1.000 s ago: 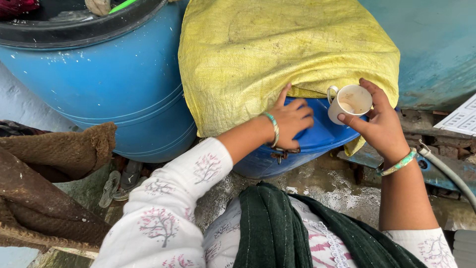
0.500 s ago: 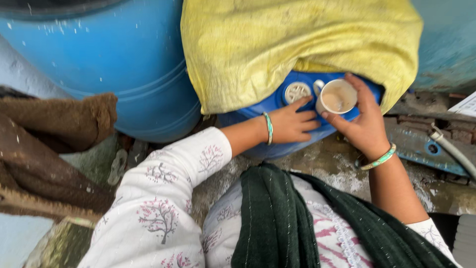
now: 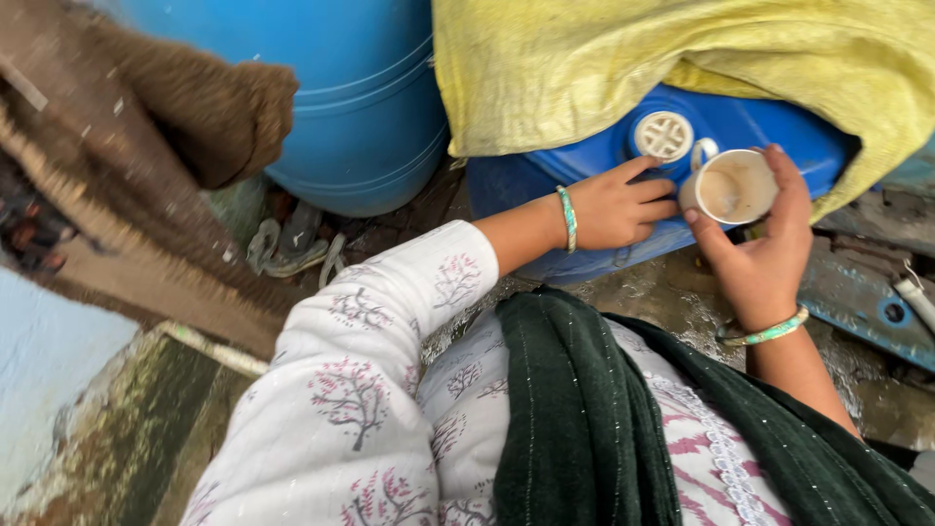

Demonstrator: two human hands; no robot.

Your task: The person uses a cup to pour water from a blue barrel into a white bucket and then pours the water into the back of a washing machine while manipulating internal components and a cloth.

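Note:
My right hand point(image 3: 758, 251) grips a small white cup point(image 3: 732, 185) with a milky brown film inside, tipped on its side with its mouth facing me. My left hand point(image 3: 616, 206) rests on the side of a blue container point(image 3: 769, 127), fingers stretched toward the cup, just below the container's white round cap point(image 3: 663, 134). A yellow woven sack point(image 3: 682, 58) is draped over the top of the container. Both wrists wear green bangles.
A big blue drum point(image 3: 341, 107) stands at the left of the container. A brown rough cloth point(image 3: 166, 127) hangs at the far left. Sandals point(image 3: 292, 244) lie on wet stone ground below the drum. A blue metal piece point(image 3: 867, 302) lies at the right.
The view has swung right and down. My left hand slid out from under the sack, baring the white cap. The cup has tipped from upright to its side near the cap.

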